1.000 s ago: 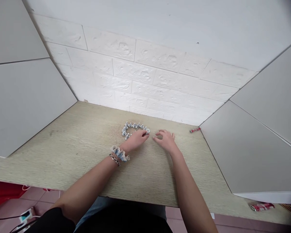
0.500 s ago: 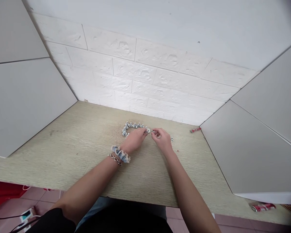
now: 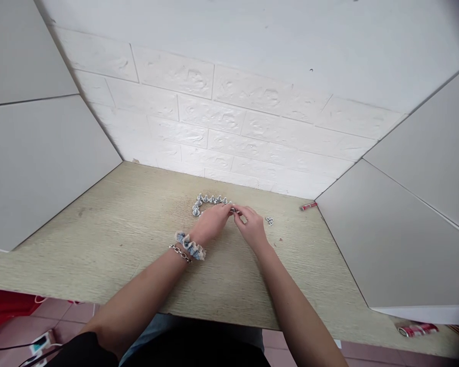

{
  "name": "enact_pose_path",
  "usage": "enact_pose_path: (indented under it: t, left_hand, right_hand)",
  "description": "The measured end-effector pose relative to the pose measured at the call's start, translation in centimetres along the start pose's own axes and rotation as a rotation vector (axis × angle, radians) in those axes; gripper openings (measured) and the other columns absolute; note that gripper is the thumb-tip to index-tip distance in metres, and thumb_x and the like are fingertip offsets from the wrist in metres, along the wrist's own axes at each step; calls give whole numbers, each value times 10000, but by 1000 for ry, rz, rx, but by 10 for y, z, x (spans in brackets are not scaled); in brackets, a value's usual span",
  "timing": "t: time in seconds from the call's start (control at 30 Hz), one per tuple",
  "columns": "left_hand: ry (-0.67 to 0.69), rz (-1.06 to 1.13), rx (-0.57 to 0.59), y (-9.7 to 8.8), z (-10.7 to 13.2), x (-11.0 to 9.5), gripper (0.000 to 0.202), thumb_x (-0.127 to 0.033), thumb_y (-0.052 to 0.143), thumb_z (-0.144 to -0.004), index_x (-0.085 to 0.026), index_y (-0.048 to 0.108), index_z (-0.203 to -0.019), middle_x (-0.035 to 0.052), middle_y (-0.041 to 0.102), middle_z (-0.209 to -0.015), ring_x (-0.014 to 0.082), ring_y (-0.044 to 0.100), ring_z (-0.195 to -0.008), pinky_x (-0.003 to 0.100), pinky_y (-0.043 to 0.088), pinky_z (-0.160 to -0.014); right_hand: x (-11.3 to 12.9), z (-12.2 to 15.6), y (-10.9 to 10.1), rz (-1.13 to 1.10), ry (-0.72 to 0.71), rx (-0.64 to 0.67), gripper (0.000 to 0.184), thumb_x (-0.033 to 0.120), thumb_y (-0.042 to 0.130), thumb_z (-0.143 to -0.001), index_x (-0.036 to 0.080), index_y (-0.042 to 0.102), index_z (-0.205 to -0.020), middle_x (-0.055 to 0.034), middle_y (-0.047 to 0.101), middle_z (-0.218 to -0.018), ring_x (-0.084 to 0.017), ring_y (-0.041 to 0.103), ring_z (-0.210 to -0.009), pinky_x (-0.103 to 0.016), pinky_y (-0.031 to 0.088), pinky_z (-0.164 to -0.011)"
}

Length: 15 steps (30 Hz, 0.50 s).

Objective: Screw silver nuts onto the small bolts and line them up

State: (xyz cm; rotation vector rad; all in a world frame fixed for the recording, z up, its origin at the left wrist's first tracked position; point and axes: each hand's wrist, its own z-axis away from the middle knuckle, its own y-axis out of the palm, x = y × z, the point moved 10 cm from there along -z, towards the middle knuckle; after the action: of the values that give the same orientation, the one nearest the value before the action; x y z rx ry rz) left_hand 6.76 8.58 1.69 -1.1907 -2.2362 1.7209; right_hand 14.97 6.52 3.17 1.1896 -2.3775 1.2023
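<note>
My left hand (image 3: 214, 220) is closed in a pinch on a bolt with a washer (image 3: 233, 209), most of it covered by the fingers. My right hand (image 3: 251, 225) meets it from the right, thumb and fingertips pinched on a small metal nut that is largely hidden. The fingertips of both hands touch or nearly touch. Behind and left of my left hand, several bolts with washers (image 3: 205, 199) stand upright on their heads in a curved row. To the right of my right hand lies a little cluster of nuts (image 3: 270, 220).
The pale wooden tabletop (image 3: 137, 224) runs back to a white brick-pattern wall (image 3: 214, 122). Grey panels (image 3: 53, 163) rise on both sides. One red battery (image 3: 308, 206) lies by the right panel, another red cylinder (image 3: 417, 330) near the front right edge.
My right hand has moved left and brought the nut against the bolt in my left hand. The washer's flat face, visible before, is now mostly covered. More of the nut cluster shows.
</note>
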Motion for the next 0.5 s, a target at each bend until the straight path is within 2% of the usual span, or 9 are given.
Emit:
enact_pose_path:
  t: [0.17, 0.5]
  left_hand:
    - [-7, 89, 6, 1, -2, 0, 240, -279, 326, -893, -186, 535, -965, 44, 626, -919, 164, 571, -824, 263, 420, -697]
    - [-69, 150, 74, 5, -6, 5, 290, -272, 308, -886, -176, 578, -927, 49, 643, -887, 165, 584, -780, 261, 426, -679]
  right_hand:
    - [-3, -1, 2, 16, 20, 26, 246, 196, 446, -817, 199, 613, -997, -56, 652, -952, -160, 594, -883, -306, 477, -804]
    - [-8, -2, 4, -34, 100, 63, 241, 207, 437, -828, 216, 622, -982, -43, 651, -986, -159, 590, -924, -316, 455, -844]
